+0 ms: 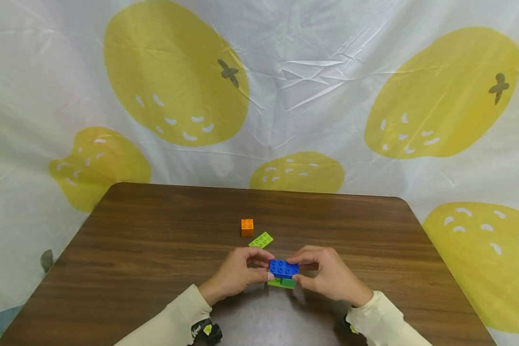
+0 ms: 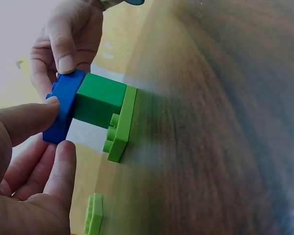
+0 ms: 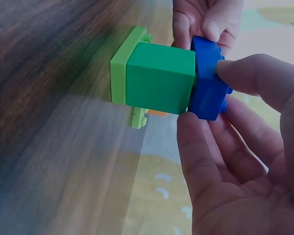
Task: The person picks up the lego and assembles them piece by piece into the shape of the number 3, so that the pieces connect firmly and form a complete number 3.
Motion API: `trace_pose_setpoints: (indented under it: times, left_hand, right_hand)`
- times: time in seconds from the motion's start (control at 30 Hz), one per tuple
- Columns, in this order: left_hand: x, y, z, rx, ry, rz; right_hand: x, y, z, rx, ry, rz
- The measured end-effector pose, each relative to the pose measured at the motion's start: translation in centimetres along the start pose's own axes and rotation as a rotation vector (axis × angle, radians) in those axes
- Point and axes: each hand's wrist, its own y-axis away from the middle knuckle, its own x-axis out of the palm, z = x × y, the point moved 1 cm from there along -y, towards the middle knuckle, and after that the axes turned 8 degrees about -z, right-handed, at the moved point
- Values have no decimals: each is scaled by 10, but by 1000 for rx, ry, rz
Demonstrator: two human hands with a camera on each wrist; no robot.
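Note:
Both hands pinch a flat blue toy brick (image 1: 283, 268), studs upward, from its two ends. My left hand (image 1: 237, 272) has thumb and fingers at the left end; my right hand (image 1: 328, 275) does the same at the right end. Directly beneath the blue brick is a taller green brick (image 3: 159, 78), its top right at the blue underside, with a thin gap showing in the right wrist view. That green brick stands on one end of a lime-green plate (image 2: 121, 128), whose bare studs show on the left. The plate rests on the table.
A second lime-green plate (image 1: 261, 240) lies at an angle just beyond the left hand. Behind it stands an orange brick (image 1: 247, 228). The brown wooden table (image 1: 155, 240) ends at a white curtain (image 1: 285, 120) printed with yellow fruit.

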Motion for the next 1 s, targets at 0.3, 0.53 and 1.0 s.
trace_pose_setpoints:
  times: [0.3, 0.53, 1.0]
  left_hand:
    - [-1, 0, -5, 17, -36, -2]
    - [-2, 0, -5, 29, -68, -2]
    - [-3, 1, -3, 13, -43, 4]
  right_hand:
    - [1, 2, -7, 29, -48, -17]
    - [2, 5, -10, 62, -59, -38]
    - [0, -2, -11, 55, -90, 21]
